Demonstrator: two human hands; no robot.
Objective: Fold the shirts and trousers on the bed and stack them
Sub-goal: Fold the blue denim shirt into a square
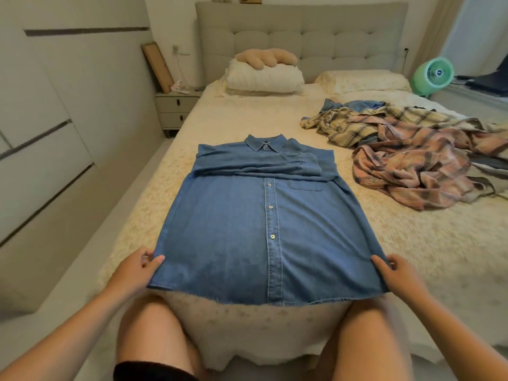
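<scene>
A blue denim shirt (264,215) is lying buttoned and flat at the bed's (384,257) centre, sleeves folded across its chest. The left hand (137,268) and right hand (398,279) are pinching its hem corners. Crumpled plaid shirts (406,152) are heaped at two o'clock.

Left arm: bare, reaching forward from the lower left corner.
Left hand (138,266): thumb on top, fingers curled under, its grip pinching cloth.
Right arm: bare, reaching forward from the lower right corner.
Right hand (397,276): thumb on top, fingers curled, same pinching grip.
Legs: both bare thighs between the arms.
</scene>
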